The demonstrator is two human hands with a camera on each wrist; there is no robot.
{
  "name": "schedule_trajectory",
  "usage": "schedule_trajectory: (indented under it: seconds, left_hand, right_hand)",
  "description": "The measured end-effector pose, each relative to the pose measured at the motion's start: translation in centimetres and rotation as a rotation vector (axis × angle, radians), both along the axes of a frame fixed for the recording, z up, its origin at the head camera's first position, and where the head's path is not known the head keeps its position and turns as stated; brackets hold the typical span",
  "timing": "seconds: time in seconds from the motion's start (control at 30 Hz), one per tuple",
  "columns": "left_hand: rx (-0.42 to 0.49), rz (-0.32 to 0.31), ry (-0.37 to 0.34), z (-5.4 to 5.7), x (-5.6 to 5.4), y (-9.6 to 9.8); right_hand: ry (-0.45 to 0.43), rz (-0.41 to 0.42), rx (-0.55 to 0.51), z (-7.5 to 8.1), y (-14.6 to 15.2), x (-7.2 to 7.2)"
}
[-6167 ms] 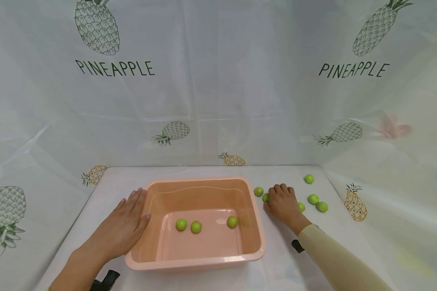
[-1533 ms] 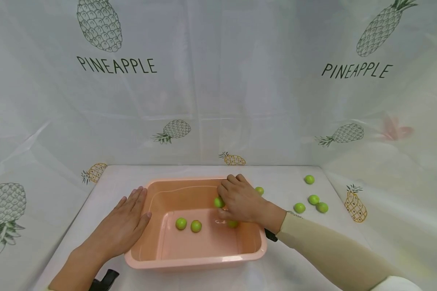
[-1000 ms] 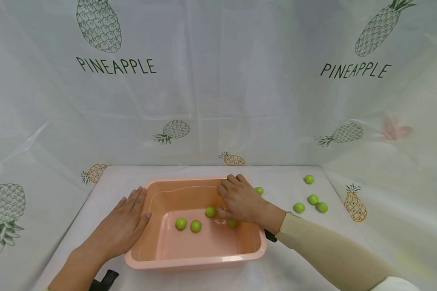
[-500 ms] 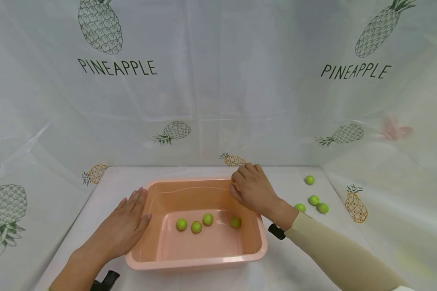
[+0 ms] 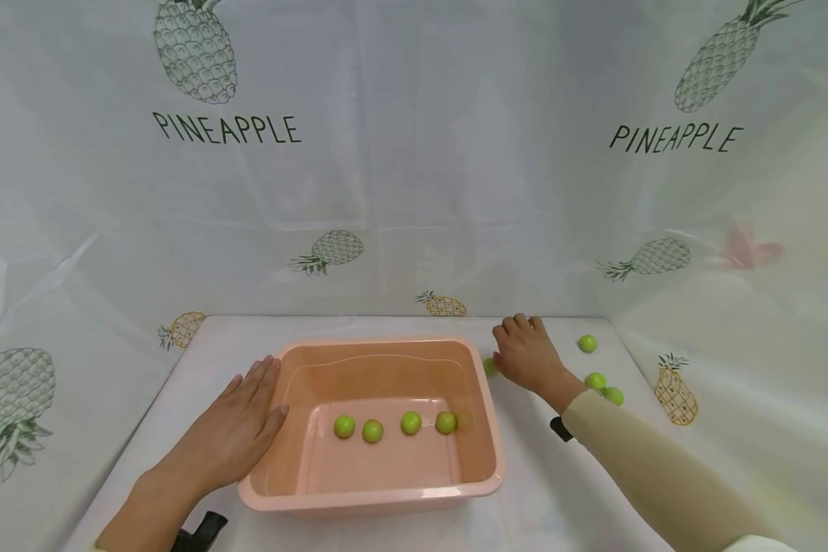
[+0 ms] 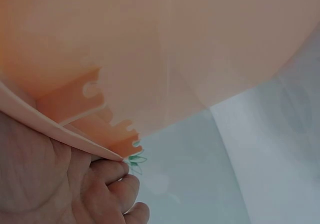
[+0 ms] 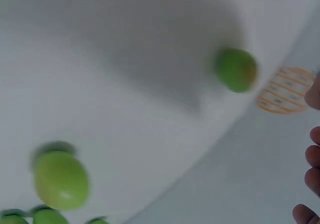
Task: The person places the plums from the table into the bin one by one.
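My left hand [image 5: 238,429] lies with straight fingers along the left side of a pink plastic basin [image 5: 369,502]; in the left wrist view the palm [image 6: 40,174] is against the basin's rim [image 6: 60,131]. Inside the basin are several small round green fruits, among them one toward the right [image 5: 411,423] and one beside the right wall [image 5: 445,422]. My right hand [image 5: 530,359] is over the table to the right of the basin, fingers loosely bent and holding nothing. A green fruit [image 5: 490,366] beside the basin is partly hidden by that hand.
Farther right on the white-covered table [image 5: 524,491] lie several more green fruits: one near the back [image 5: 588,343] and a close pair [image 5: 596,381] partly behind the right sleeve [image 5: 642,452]. A pineapple-print sheet [image 5: 414,176] rises at the back and sides.
My right hand let go of a green fruit in the basin, and the fruit rolled to the right. The hand then moved out rightward over the table. My left hand stayed put.
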State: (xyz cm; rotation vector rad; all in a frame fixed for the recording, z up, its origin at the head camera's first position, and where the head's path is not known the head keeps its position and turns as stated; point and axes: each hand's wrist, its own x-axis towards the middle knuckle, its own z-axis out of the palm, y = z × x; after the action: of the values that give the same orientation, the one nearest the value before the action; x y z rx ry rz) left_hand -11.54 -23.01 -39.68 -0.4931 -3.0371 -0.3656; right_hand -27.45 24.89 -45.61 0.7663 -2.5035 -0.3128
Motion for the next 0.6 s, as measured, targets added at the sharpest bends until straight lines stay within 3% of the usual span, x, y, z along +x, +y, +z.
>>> schedule_trajectory:
  seconds: [0.1,0.23,0.6]
  left_hand:
    - [0.005,0.000,-0.003,0.0,0.0,0.0]
    - [0.006,0.001,-0.001,0.0,0.0,0.0]
    - [-0.006,0.006,0.002,0.1,0.0,0.1]
  right_hand:
    - [-0.046,0.003,0.108,-1.9,0.4,0.2]
    - [-0.064,0.020,0.201,-3.4,0.4,0.2]
    - [-0.081,0.037,0.323,-4.6,-0.3,0.0]
